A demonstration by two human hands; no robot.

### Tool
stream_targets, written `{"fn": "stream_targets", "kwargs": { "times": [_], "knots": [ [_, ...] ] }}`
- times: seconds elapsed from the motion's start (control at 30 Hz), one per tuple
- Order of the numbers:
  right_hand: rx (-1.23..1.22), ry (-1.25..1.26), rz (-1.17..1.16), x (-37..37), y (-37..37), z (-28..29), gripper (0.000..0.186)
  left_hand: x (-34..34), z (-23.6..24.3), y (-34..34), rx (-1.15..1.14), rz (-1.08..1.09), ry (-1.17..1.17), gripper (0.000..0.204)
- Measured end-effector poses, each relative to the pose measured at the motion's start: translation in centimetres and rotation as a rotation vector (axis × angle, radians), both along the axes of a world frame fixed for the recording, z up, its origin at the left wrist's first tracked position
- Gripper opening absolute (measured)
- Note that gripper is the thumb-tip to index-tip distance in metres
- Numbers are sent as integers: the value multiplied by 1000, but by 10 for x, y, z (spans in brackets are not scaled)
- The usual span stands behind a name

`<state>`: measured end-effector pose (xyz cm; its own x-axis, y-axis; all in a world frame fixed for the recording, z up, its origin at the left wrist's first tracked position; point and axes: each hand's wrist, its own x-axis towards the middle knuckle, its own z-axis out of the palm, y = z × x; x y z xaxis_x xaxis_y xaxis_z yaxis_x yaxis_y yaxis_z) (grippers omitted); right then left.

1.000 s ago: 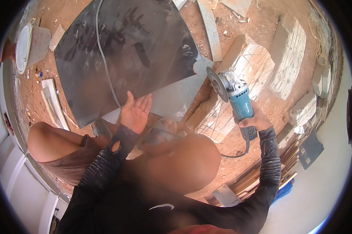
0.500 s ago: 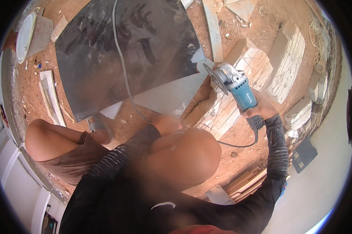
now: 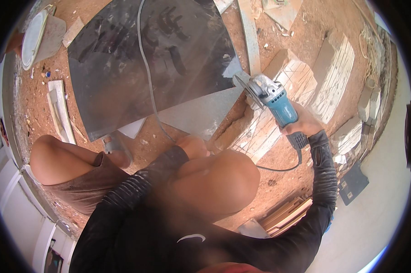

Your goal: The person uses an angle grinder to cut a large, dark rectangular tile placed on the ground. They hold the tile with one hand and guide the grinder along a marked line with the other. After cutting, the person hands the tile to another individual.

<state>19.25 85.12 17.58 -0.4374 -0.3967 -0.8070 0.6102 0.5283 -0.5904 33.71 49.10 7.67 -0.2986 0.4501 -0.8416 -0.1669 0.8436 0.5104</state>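
Note:
My right hand (image 3: 301, 123) is wrapped round the body of a teal and silver angle grinder (image 3: 280, 105), its disc standing on edge above cut pale blocks (image 3: 294, 73) and near the right corner of a dark sheet (image 3: 119, 59). The grinder's cord loops down toward my bent right knee (image 3: 228, 182). My left hand (image 3: 191, 145) is low beside that knee, its fingers partly hidden, so I cannot make out what it touches. A grey cord (image 3: 148, 77) lies across the dark sheet, and a paler grey sheet (image 3: 196, 113) shows under its lower edge.
A white bucket (image 3: 50, 38) lies at upper left, above narrow white offcuts (image 3: 59, 109). A long grey strip (image 3: 251, 41) runs along the sheet's right side. More cut blocks (image 3: 337, 77) lie to the right. Wood strips (image 3: 287, 214) and a dark plate (image 3: 353, 182) are at lower right, beside a wall.
My left hand, palm up near the sheet's edge a second ago, has dropped down beside my knee. The grinder has shifted slightly right and down, then slightly left.

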Motion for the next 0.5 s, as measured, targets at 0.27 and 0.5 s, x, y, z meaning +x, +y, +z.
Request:
{"fn": "stream_targets", "kwargs": {
  "times": [0.27, 0.5],
  "knots": [
    [21, -12, -1, -1, -5, 7, 89, -8, 15, 0, 65, 32, 27, 39],
    [31, 8, 8, 1, -3, 4, 94, -9, 12, 2, 45, 21, -19, 40]
  ]
}}
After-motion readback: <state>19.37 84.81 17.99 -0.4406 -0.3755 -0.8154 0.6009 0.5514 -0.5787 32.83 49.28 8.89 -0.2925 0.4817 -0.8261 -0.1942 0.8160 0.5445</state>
